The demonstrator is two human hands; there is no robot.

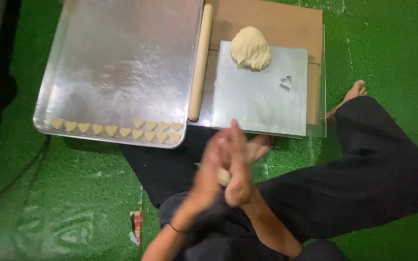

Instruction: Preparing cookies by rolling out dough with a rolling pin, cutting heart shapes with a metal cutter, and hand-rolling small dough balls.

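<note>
Seen from above, a person in dark trousers sits cross-legged on a green mat. In the lower middle of the frame the left hand (208,180) and right hand (238,169) are pressed together palm to palm around a small piece of dough (224,177), only a pale sliver of which shows between them; both hands are blurred. Judging from this, the step in hand is rolling or warming a small lump between the palms. In the upper middle a large mound of dough (251,47) rests on the far edge of a square metal board (260,99), which lies on a sheet of brown cardboard (276,21). A small metal heart cutter (286,82) sits on the board's right side. A wooden rolling pin (200,63) lies along the board's left edge, between it and a large metal baking tray (122,58) in the upper left. Heart-shaped dough pieces (117,129) line the tray's near edge, doubled at the right end. The next move probably calls for laying the lump on the bare board, flattening it, then cutting.
</note>
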